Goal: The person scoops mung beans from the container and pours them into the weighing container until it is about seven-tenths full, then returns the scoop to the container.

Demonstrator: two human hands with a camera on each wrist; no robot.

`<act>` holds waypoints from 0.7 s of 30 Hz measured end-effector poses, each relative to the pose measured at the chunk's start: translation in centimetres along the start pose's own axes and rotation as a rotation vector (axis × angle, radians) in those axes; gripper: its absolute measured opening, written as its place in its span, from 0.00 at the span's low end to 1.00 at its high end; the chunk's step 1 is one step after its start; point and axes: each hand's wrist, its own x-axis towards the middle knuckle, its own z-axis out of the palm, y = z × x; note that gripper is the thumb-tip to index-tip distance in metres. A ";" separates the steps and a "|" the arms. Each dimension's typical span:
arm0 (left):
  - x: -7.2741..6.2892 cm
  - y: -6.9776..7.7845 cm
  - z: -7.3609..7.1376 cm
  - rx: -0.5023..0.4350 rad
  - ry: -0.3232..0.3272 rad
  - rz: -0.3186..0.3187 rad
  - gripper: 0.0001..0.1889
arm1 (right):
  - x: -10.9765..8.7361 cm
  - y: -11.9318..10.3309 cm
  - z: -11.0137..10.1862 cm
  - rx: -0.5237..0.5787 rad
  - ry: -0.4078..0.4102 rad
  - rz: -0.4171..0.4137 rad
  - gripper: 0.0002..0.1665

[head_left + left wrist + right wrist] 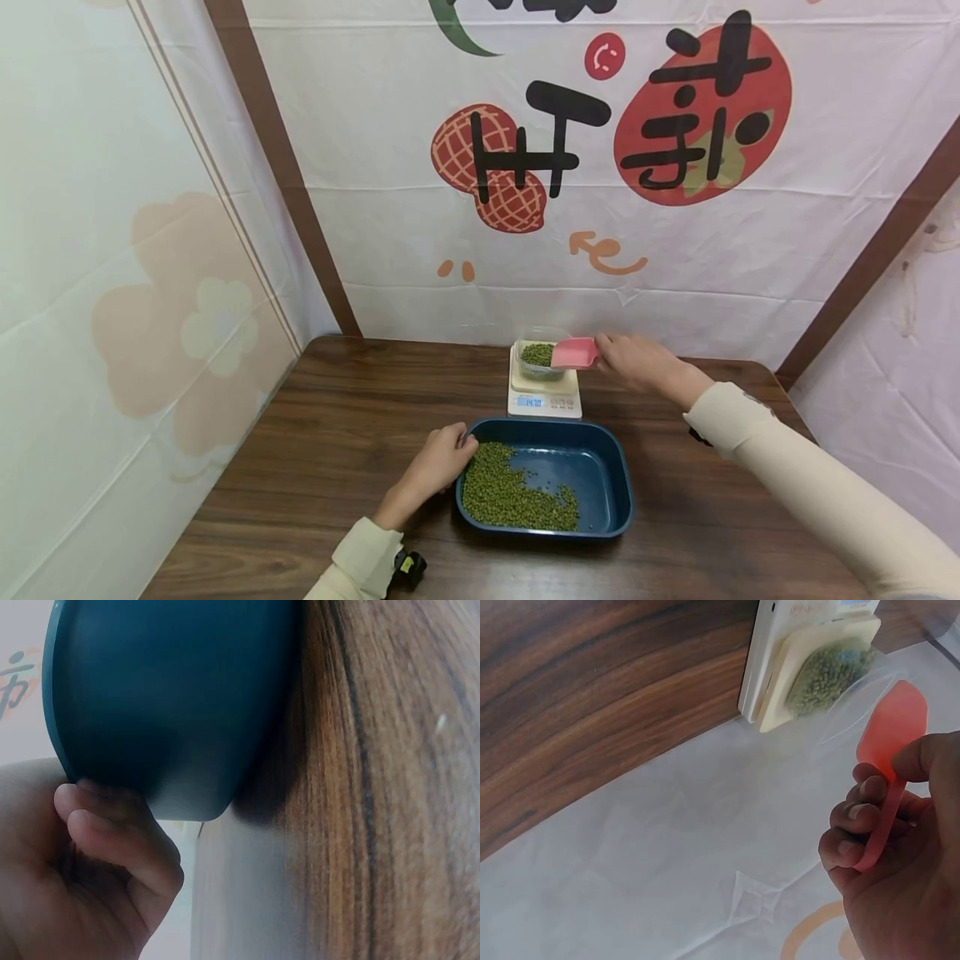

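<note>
My right hand [641, 360] grips the handle of a pink scoop [574, 353], its blade over the right rim of a clear plastic container [545, 374]. Green mung beans [829, 679] lie in that container, which stands on a white digital scale [543, 406]. The scale's display appears to read 14.70. At the near side, my left hand [442, 458] pinches the left rim of a dark blue tray [619, 500]. Loose mung beans [510, 496] cover the tray's left and front parts. In the left wrist view, curled fingers [112, 840] meet the tray's edge.
The tray stands on a brown wood-grain table [360, 433], just in front of the scale. A printed white cloth [390, 250] hangs behind the table's back edge. Another cloth with a flower print [150, 333] hangs along the left side.
</note>
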 end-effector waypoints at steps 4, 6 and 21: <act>0.0 0.0 0.0 0.011 0.003 -0.002 0.18 | -0.9 -0.4 0.0 0.006 -0.008 -0.007 0.08; 0.0 0.0 0.0 0.016 0.003 -0.002 0.18 | -1.5 -0.7 0.1 0.001 -0.003 -0.012 0.08; 0.0 0.0 0.0 0.012 0.009 0.008 0.17 | -4.9 -2.8 0.2 -0.018 0.033 -0.105 0.06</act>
